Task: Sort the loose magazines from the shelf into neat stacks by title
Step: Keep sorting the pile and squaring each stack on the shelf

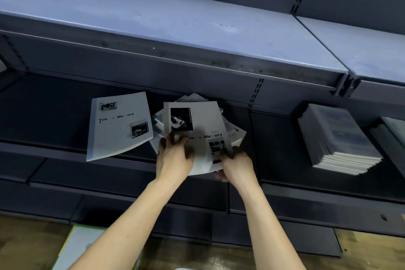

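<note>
A loose pile of white magazines [232,131] lies fanned out on the dark middle shelf [54,116]. On top of it is a "Time & Memory" magazine [203,120] with black photo blocks. My left hand [175,155] grips its lower left edge, thumb on the cover. My right hand [236,166] pinches its lower right corner, fingers curled under the edge. Another "Time & Memory" magazine [119,125] lies alone to the left, its front edge hanging over the shelf lip.
A neat stack of darker magazines [337,138] stands on the same shelf to the right, with another stack [392,131] at the frame's edge. A grey upper shelf [175,22] overhangs the work area. A green and white box [81,247] sits on the wooden floor below.
</note>
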The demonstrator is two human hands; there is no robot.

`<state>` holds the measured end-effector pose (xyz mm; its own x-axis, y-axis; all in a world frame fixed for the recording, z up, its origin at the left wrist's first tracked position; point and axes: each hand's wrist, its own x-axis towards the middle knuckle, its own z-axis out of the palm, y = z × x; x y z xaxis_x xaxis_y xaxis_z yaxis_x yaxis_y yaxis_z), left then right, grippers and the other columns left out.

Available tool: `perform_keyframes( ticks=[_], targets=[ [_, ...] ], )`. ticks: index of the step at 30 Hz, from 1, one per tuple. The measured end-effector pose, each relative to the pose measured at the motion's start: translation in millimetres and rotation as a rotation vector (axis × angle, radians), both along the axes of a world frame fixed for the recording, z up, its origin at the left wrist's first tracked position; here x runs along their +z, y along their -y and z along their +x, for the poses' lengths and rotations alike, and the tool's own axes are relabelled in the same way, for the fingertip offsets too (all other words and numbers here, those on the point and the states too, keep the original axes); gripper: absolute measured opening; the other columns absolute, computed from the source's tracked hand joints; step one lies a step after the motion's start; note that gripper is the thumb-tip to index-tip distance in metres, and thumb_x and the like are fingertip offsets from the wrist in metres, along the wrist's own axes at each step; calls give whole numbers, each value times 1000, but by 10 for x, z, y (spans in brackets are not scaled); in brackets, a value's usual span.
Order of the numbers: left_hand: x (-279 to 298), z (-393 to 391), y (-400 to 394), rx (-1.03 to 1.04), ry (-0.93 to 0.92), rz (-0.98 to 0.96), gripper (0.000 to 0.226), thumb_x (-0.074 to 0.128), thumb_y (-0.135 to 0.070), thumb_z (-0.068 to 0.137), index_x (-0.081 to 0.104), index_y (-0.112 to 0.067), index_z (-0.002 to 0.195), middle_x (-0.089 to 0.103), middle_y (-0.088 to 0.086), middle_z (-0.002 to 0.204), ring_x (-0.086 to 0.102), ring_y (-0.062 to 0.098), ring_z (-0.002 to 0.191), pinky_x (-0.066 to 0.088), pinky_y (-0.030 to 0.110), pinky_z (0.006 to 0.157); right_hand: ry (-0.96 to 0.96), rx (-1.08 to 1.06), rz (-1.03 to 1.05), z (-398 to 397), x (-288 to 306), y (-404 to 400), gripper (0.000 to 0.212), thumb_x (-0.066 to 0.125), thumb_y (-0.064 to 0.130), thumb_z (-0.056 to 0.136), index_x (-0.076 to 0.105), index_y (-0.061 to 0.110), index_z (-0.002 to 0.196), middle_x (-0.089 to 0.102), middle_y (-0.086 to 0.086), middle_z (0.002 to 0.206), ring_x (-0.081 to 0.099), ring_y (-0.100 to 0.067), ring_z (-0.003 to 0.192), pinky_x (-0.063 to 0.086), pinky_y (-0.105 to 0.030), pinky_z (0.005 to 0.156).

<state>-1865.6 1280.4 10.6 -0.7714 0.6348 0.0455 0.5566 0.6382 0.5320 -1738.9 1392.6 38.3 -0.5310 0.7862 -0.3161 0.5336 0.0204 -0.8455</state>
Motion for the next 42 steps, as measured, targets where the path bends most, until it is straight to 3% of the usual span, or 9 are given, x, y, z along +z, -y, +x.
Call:
perform_keyframes(
  ticks=[4,7,12,19,24,28,32,37,42],
  targets=[
    [15,-77,39,-128,24,46,45,55,-33,94,46,-29,138,25,1,155,27,34,142,43,50,106,-223,-93,-75,2,67,68,20,43,10,102,55,7,118,70,-18,86,68,-21,51,49,-22,44],
    [68,-149,137,-162,76,96,47,52,-39,96,41,-32,142,22,-2,157,39,26,138,45,43,105,-322,-148,-100,-19,103,143,19,43,9,103,56,3,115,65,-17,77,61,-11,42,44,-20,40],
    [148,-232,357,-95,95,127,46,37,-46,101,38,-31,144,37,3,147,51,29,124,50,43,95,-471,-263,-149,-166,57,274,20,49,9,101,63,20,110,69,-8,91,70,-11,58,58,-34,59],
    [91,-471,714,-5,81,133,42,33,-46,102,46,-31,139,50,3,134,52,26,118,49,43,92,-485,-307,-103,-402,-16,469,22,47,6,99,60,14,116,67,-5,69,60,-18,52,47,-34,53],
    [48,-699,962,102,35,143,47,24,-44,104,56,-21,130,58,6,128,50,29,119,45,42,95,-512,-298,-75,-583,-22,652,23,44,6,100,57,15,116,65,-11,75,58,-16,50,43,-28,45],
    [-93,-916,1038,203,25,41,50,20,-45,100,58,-25,124,57,8,131,47,33,124,41,47,101,-500,-292,-105,-688,-18,706,22,45,7,101,58,13,119,65,-14,83,57,-14,46,43,-24,42],
    [-213,-1026,1127,221,-8,-19,43,30,-38,96,53,-30,132,56,4,129,48,28,120,42,43,98,-486,-269,-132,-819,-33,775,23,47,9,102,57,15,122,67,-13,90,57,-16,48,44,-23,42],
    [-295,-1116,1301,308,-35,-84,39,41,-34,98,53,-22,133,49,7,136,39,29,130,35,43,108,-488,-230,-147,-973,-16,873,17,48,8,103,58,10,117,64,-12,88,58,-10,43,43,-26,44],
    [-296,-1206,1485,379,34,-34,31,47,-29,97,63,-21,122,45,6,135,40,29,122,45,40,94,-495,-209,-140,-1128,-53,983,17,48,15,104,58,10,117,66,-20,94,57,-16,47,40,-27,43]
  ],
)
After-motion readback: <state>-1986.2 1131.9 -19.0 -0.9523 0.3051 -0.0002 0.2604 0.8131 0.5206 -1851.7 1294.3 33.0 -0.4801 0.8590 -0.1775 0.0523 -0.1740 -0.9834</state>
